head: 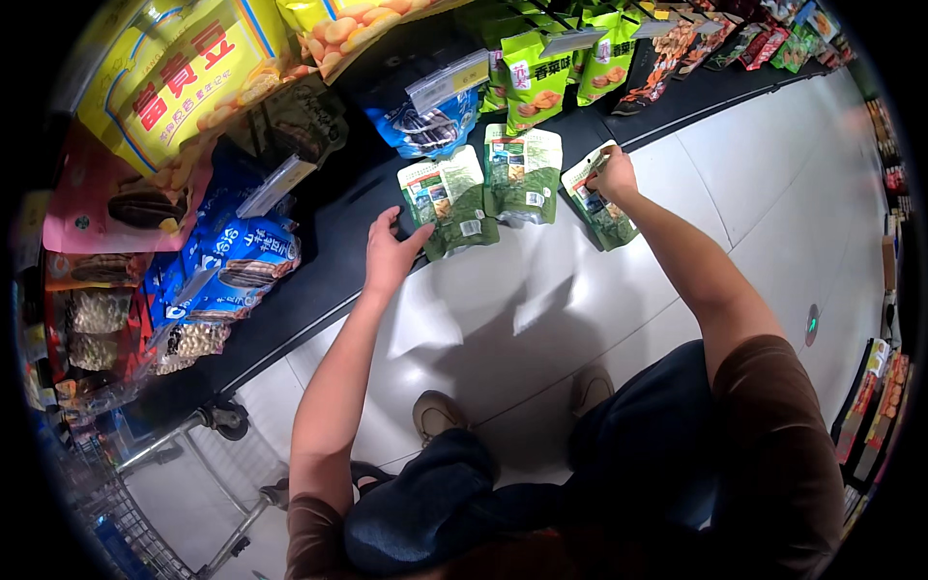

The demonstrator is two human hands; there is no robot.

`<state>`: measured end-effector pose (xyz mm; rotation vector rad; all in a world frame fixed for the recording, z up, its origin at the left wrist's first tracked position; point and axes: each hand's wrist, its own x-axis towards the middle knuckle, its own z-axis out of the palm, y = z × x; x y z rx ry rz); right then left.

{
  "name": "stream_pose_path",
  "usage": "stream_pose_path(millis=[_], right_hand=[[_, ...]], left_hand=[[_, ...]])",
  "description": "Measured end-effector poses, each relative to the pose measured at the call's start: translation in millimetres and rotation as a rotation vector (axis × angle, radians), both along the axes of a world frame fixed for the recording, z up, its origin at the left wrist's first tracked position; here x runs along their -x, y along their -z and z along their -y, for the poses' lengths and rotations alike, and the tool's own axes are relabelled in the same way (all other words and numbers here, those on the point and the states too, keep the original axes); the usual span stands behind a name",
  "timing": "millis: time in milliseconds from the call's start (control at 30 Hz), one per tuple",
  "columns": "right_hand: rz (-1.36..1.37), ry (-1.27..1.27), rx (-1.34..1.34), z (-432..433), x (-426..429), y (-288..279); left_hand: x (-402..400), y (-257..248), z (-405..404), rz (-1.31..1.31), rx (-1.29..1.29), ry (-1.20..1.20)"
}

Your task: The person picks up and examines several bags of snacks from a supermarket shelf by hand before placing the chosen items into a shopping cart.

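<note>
Three green-and-white snack pouches are near the black bottom shelf's front edge. My right hand grips the rightmost pouch by its upper part, tilted out over the edge. The middle pouch lies on the shelf below hanging bright green snack bags. The left pouch partly overlaps it or touches its side; which, I cannot tell. At the left pouch's left edge is my left hand, fingers spread, thumb close to or touching the pouch. Blue seed bags hang above the left pouch.
Large yellow bags, a pink bag and blue bags hang close on the left, with price-tag holders jutting out. A wheeled metal cart stands lower left. Another shelf of packets is at the far right.
</note>
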<state>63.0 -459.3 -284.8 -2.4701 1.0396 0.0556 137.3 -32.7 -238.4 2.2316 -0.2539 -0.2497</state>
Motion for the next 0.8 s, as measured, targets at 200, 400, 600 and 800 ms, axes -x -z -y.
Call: stream_pose_path(millis=[200, 400, 600, 800], right_hand=[[-0.238, 0.178, 0.192, -19.2, 2.6, -33.5], [-0.255, 0.138, -0.097, 10.2, 4.9, -16.7], [-0.094, -0.003, -0.518, 45.5, 18.6, -8.8], [0.054, -0.025, -0.905, 73.4, 40.7, -69.3]], left_hand=[[14.7, -21.0, 21.4, 0.475, -0.008, 0.183], [23.4, -32.0, 53.5, 0.176, -0.062, 0.282], [4.0, -34.1, 98.7, 0.036, -0.183, 0.389], [-28.6, -25.7, 135.5, -0.119, -0.295, 0.371]])
